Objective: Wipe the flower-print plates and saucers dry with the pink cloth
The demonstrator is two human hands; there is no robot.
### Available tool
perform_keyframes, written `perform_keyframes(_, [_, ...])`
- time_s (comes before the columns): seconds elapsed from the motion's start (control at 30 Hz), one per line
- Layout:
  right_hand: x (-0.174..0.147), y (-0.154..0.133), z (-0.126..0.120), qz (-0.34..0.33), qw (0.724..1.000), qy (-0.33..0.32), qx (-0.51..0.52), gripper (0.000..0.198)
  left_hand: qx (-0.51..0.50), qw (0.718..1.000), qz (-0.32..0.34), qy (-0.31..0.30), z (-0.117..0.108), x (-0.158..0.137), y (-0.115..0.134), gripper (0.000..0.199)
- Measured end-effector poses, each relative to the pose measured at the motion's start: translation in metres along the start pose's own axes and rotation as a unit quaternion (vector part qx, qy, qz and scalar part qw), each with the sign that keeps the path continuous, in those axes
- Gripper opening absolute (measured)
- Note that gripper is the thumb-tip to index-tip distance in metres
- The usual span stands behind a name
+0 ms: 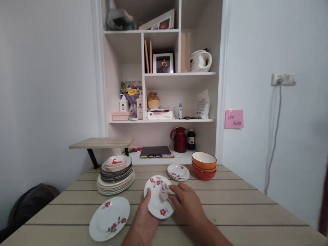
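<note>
A small white plate with red flowers point(153, 201) is tilted up above the table, gripped at its lower left rim by my left hand point(145, 218). The thumb lies over the rim and the other fingers are hidden beneath. My right hand point(188, 205) is closed on a pale crumpled cloth point(166, 192), which touches the plate's face on its right side. To the left, another flowered plate point(109, 218) lies flat on the table. Just beyond my hands sits a short stack of small flowered plates point(178, 172).
At the left stands a tall stack of plates point(115, 184) topped by small bowls point(115, 162). Orange and red bowls point(204, 167) are nested at the right. Behind them are a red jug point(180, 140), a dark bottle point(191, 140) and a laptop point(155, 151). A wooden riser point(102, 143) overhangs the back left.
</note>
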State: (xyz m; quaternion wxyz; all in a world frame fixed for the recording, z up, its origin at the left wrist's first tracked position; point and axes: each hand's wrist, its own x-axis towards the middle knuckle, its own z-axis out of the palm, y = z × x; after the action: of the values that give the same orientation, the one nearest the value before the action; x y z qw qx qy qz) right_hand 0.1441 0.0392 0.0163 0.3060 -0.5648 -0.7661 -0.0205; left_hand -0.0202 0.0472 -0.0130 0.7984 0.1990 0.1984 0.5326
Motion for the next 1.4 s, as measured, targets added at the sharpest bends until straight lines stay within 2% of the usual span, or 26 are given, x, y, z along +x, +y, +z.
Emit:
perform_keyframes(0.07, [-0.004, -0.007, 0.003, -0.02, 0.999, -0.017, 0.022, 0.026, -0.001, 1.0, 0.005, 0.002, -0.001, 0.0, 0.0, 0.052])
perform_keyframes(0.17, [-0.01, -0.018, 0.007, -0.052, 0.996, -0.029, 0.067, 0.026, 0.007, 1.0, -0.022, -0.018, -0.001, 0.001, -0.004, 0.044])
perform_keyframes(0.27, [-0.011, -0.022, 0.009, -0.051, 0.995, -0.017, 0.079, 0.032, 0.009, 0.999, -0.038, -0.037, 0.0, 0.001, -0.01, 0.041])
perform_keyframes(0.4, [-0.004, -0.011, 0.006, -0.007, 0.998, 0.017, 0.066, 0.045, 0.027, 0.997, -0.063, -0.036, 0.003, -0.002, -0.015, 0.046])
perform_keyframes(0.53, [0.002, 0.007, 0.002, 0.028, 0.997, 0.046, 0.06, 0.044, 0.048, 0.994, -0.089, -0.033, 0.007, -0.008, -0.015, 0.053])
perform_keyframes(0.7, [0.004, 0.013, 0.003, 0.017, 0.998, 0.039, 0.047, 0.038, 0.024, 0.999, -0.035, -0.024, 0.011, -0.01, -0.006, 0.057])
perform_keyframes(0.9, [-0.007, -0.009, 0.008, -0.032, 0.998, -0.012, 0.053, 0.031, 0.007, 1.0, -0.002, 0.017, 0.004, -0.004, 0.003, 0.05])
perform_keyframes(1.0, [-0.015, -0.025, 0.011, -0.07, 0.995, -0.034, 0.067, 0.028, 0.016, 1.0, -0.021, 0.017, -0.001, -0.001, 0.0, 0.044])
perform_keyframes(1.1, [-0.015, -0.031, 0.012, -0.067, 0.996, -0.02, 0.057, 0.032, 0.0, 0.999, -0.05, -0.007, -0.001, 0.001, -0.007, 0.042])
perform_keyframes(1.3, [-0.001, -0.003, -0.002, 0.009, 0.999, 0.039, -0.006, 0.035, 0.006, 0.99, -0.129, -0.062, 0.006, -0.004, -0.017, 0.055])
perform_keyframes(1.4, [0.004, 0.014, -0.005, 0.031, 0.998, 0.045, -0.018, 0.035, 0.007, 0.991, -0.107, -0.079, 0.005, -0.005, -0.014, 0.057])
